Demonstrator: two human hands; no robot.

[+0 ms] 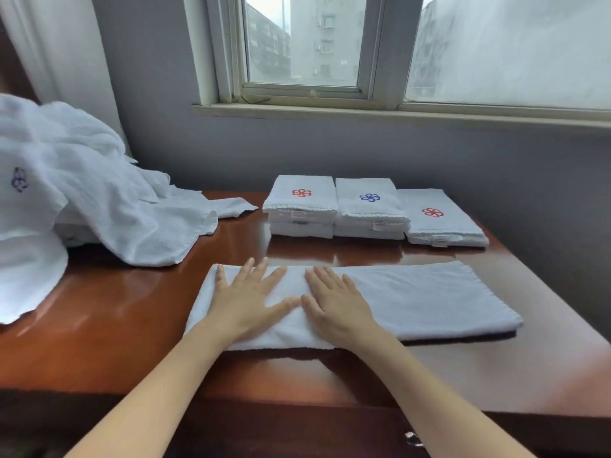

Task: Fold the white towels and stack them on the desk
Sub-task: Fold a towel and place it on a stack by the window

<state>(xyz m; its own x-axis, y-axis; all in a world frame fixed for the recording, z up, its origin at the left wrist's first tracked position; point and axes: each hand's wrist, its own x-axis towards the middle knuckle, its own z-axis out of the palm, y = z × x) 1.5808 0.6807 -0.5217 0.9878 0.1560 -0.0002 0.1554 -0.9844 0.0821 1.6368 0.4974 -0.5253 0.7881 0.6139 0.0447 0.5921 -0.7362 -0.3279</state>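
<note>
**While pressed flat, folded towel awaits its next fold**

As the left hand and right hand lie side by side, palms down and fingers straight and spread, neither grips anything. Both rest on the towel's left half, apparently smoothing the long strip before another fold. It lies lengthwise near the front edge of the glossy red-brown desk. Beyond it, three folded stacks sit in a close row, embroidered flowers upward. A heap of unfolded towels occupies the left side. Behind stand a grey wall and a window.
</note>
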